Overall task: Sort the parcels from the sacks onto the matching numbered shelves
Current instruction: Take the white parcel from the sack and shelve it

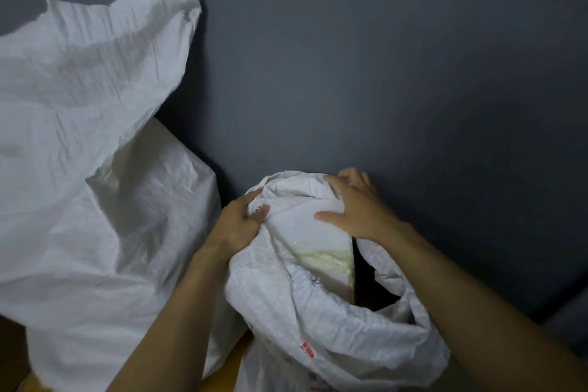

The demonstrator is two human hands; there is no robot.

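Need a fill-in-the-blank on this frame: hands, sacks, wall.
The left hand grips the rim of the small sack, which is ____ in colour.
The right hand holds a parcel ____ that sack.
The bigger sack stands to the small one's ____.
The wall behind is ____.
Missing: white; inside; left; grey.

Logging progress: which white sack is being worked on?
The smaller sack at lower right, with red print: the left hand grips its bunched rim and the right hand grasps a white parcel inside. The big sack on the left is untouched.
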